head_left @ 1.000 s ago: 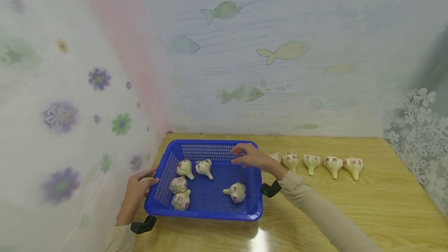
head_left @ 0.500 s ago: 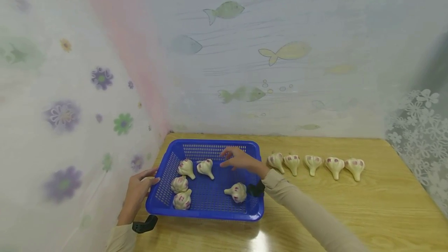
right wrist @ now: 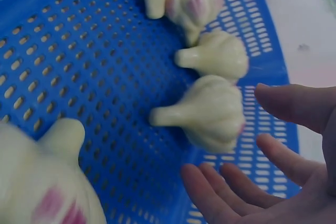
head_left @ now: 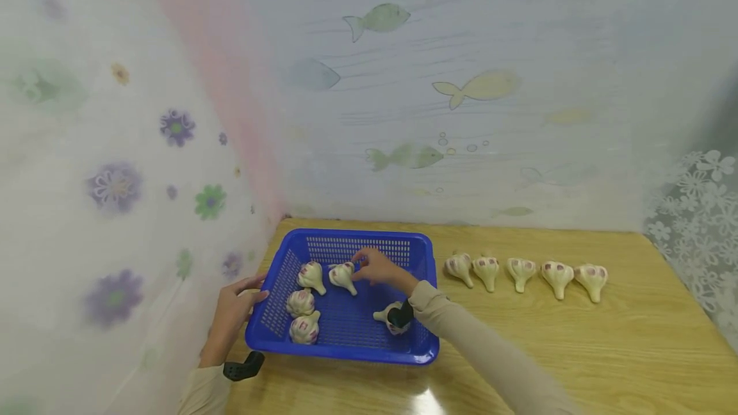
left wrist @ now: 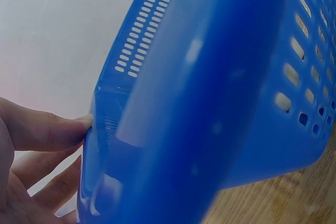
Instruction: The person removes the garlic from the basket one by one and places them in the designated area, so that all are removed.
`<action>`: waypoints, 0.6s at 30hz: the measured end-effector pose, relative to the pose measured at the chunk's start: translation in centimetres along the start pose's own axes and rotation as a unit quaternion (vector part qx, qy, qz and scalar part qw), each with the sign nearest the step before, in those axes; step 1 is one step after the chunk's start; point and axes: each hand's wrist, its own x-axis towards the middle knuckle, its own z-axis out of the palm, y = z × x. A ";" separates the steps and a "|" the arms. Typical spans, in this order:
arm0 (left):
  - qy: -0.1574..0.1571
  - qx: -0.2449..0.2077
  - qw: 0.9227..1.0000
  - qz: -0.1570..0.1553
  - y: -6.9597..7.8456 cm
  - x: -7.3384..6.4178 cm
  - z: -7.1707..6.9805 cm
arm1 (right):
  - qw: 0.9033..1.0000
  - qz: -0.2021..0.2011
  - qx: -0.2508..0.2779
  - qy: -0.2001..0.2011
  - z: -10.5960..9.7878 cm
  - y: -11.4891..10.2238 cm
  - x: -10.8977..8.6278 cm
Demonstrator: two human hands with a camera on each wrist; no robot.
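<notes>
R hand (head_left: 383,272) has just swung further left across the blue basket (head_left: 346,354), from over its right side to right beside a garlic bulb (head_left: 341,275) lying toward the back. Not gripping it, tho: wrist view has thumb & fingers spread, w/ a small gap to the bulb, palm holding nothing. L hand (head_left: 233,312) hasn't shifted; it's pinching the basket's left rim, thumb tip on the edge, fingers going out of sight behind, so basket's prob. steady.

No bulb has moved AFAICT. Count's still 5 in basket: that one, 3 along the left wall (top one (head_left: 311,276)), plus 1 near the right wall (head_left: 386,316), partly hidden behind the black wrist gadget (head_left: 400,316). The other 5 sit in a row (head_left: 521,272) on the wood table (head_left: 519,344), now fully uncovered b/c the arm's left them. For the work itself: reach looks nearly done, grasp not yet made.
</notes>
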 end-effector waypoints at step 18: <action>0.003 -0.010 1.000 -0.003 0.0 -0.2 0.0 | 0.991 -0.002 -0.119 0.066 4.9 -0.4 1.9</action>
